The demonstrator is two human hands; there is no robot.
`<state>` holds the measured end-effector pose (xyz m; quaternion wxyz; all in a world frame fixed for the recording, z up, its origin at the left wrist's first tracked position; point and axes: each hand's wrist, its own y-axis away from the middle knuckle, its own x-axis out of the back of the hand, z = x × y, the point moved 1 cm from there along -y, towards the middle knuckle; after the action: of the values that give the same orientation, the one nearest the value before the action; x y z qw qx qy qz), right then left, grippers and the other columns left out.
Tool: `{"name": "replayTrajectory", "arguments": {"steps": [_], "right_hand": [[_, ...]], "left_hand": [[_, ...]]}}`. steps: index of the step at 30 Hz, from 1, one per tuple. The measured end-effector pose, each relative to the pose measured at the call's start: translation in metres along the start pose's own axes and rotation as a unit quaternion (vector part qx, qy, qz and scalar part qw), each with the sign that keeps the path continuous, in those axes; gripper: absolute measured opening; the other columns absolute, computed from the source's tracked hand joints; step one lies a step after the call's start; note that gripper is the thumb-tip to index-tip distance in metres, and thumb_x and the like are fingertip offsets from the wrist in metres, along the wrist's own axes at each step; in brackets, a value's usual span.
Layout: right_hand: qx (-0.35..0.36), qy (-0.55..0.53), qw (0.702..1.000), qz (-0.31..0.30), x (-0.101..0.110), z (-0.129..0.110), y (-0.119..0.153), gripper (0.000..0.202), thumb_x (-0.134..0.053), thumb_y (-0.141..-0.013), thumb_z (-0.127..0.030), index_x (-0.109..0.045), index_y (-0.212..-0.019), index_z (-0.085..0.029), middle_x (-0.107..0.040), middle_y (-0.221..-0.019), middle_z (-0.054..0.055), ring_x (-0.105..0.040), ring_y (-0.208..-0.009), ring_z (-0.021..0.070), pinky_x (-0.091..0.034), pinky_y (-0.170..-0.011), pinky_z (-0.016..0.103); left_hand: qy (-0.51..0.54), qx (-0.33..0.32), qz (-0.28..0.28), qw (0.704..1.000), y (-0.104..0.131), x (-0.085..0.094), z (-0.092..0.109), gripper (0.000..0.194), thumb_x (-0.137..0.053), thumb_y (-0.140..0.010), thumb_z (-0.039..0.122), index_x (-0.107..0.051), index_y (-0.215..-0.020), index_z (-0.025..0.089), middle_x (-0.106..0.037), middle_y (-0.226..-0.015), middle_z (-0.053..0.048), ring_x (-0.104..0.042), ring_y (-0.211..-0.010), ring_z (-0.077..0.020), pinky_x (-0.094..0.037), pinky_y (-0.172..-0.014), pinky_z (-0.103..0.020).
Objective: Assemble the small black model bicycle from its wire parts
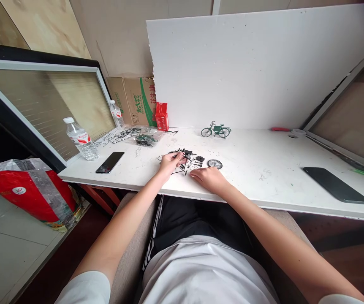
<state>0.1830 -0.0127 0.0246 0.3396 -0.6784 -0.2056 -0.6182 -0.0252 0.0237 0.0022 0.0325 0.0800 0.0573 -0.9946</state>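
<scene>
My left hand (168,164) is closed, thumb and fingers pinching a small black toy bicycle frame (182,167) just above the white table. Beside it, my right hand (210,179) rests low over the tabletop with its fingers curled together; whatever lies under the fingertips is hidden. Small black plastic parts (200,159) are scattered between and beyond the hands. A black spoked toy wheel (215,164) lies just past my right knuckles. Farther back stands an assembled green toy bicycle (216,130).
A bag of green parts (146,139) and black sprue frames (118,137) lie at the back left, near a water bottle (82,140) and a red box (162,116). One phone (110,162) lies left, a dark phone-like slab (337,185) right. A white board (251,67) stands behind.
</scene>
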Motion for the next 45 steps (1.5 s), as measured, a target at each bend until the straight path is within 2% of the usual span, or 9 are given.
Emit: {"name": "replayTrajectory", "arguments": {"steps": [6,14,20,26,29,32,36,41,45], "right_hand": [[-0.028,0.070,0.997,-0.034,0.002,-0.006,-0.004,0.031,-0.042,-0.111,-0.029,-0.070,-0.112,-0.015,-0.079,-0.085,0.012,-0.071,-0.072,0.0230,-0.028,-0.064,0.031],[-0.049,0.105,0.992,-0.046,0.001,-0.007,-0.007,0.037,-0.035,-0.112,-0.028,-0.067,-0.112,-0.011,-0.077,-0.082,0.017,-0.072,-0.072,0.0266,-0.034,-0.065,0.033],[-0.075,0.092,0.991,-0.059,0.007,-0.007,-0.006,0.033,-0.040,-0.108,-0.024,-0.069,-0.106,-0.010,-0.077,-0.086,0.020,-0.074,-0.077,0.0284,-0.036,-0.067,0.033],[-0.111,-0.092,0.989,0.020,0.017,0.016,-0.002,0.021,-0.055,-0.100,-0.030,-0.071,-0.104,-0.016,-0.074,-0.080,0.010,-0.064,-0.069,0.0212,-0.036,-0.065,0.030],[-0.105,-0.288,0.948,0.084,0.020,0.030,-0.001,0.021,-0.054,-0.098,-0.035,-0.069,-0.099,-0.019,-0.072,-0.085,0.006,-0.057,-0.069,0.0174,-0.040,-0.066,0.028],[-0.131,-0.398,0.897,0.140,0.019,0.036,-0.004,0.032,-0.055,-0.099,-0.049,-0.067,-0.094,-0.020,-0.067,-0.082,0.004,-0.052,-0.067,0.0167,-0.039,-0.064,0.029],[-0.142,-0.447,0.871,0.145,0.013,0.033,-0.010,0.044,-0.059,-0.097,-0.064,-0.065,-0.091,-0.021,-0.059,-0.074,0.001,-0.045,-0.065,0.0158,-0.036,-0.061,0.029],[-0.135,-0.479,0.858,0.131,0.008,0.024,-0.014,0.047,-0.060,-0.096,-0.069,-0.063,-0.091,-0.022,-0.047,-0.065,-0.003,-0.038,-0.059,0.0138,-0.032,-0.056,0.028],[-0.150,-0.487,0.846,0.159,0.004,0.023,-0.013,0.046,-0.062,-0.095,-0.068,-0.064,-0.093,-0.021,-0.049,-0.068,-0.002,-0.037,-0.059,0.0133,-0.031,-0.055,0.028]], "left_hand": [[-0.036,-0.032,-0.011,0.999,-0.003,-0.001,-0.006,0.063,-0.079,-0.078,0.071,-0.075,-0.103,0.013,-0.078,-0.097,-0.013,-0.079,-0.084,-0.0265,-0.040,-0.055,-0.024],[-0.062,-0.038,-0.023,0.997,-0.003,-0.002,-0.008,0.061,-0.075,-0.082,0.074,-0.072,-0.095,0.014,-0.078,-0.093,-0.013,-0.078,-0.078,-0.0243,-0.045,-0.056,-0.026],[-0.089,-0.042,-0.025,0.995,-0.003,0.000,-0.009,0.061,-0.070,-0.086,0.074,-0.073,-0.099,0.014,-0.078,-0.098,-0.014,-0.078,-0.082,-0.0248,-0.049,-0.058,-0.026],[-0.105,-0.039,-0.025,0.993,-0.005,0.001,-0.013,0.059,-0.066,-0.089,0.073,-0.071,-0.097,0.015,-0.078,-0.097,-0.013,-0.075,-0.078,-0.0219,-0.048,-0.058,-0.026],[-0.112,-0.044,-0.035,0.992,-0.003,-0.001,-0.012,0.057,-0.063,-0.091,0.072,-0.070,-0.091,0.016,-0.076,-0.087,-0.010,-0.072,-0.071,-0.0204,-0.048,-0.059,-0.027],[-0.131,-0.073,-0.047,0.988,0.000,-0.004,-0.009,0.054,-0.066,-0.091,0.070,-0.066,-0.080,0.017,-0.067,-0.071,-0.004,-0.064,-0.059,-0.0172,-0.045,-0.058,-0.028],[-0.142,-0.099,-0.046,0.984,0.001,-0.004,-0.009,0.051,-0.068,-0.090,0.067,-0.063,-0.074,0.018,-0.056,-0.062,0.000,-0.051,-0.050,-0.0134,-0.038,-0.052,-0.027],[-0.130,-0.087,-0.049,0.986,-0.005,-0.003,-0.017,0.048,-0.068,-0.092,0.063,-0.071,-0.087,0.015,-0.068,-0.076,-0.005,-0.059,-0.061,-0.0150,-0.045,-0.058,-0.026],[-0.104,-0.083,-0.068,0.989,-0.007,-0.003,-0.021,0.047,-0.075,-0.089,0.056,-0.075,-0.101,0.011,-0.075,-0.089,-0.009,-0.065,-0.072,-0.0165,-0.053,-0.067,-0.028]]}}
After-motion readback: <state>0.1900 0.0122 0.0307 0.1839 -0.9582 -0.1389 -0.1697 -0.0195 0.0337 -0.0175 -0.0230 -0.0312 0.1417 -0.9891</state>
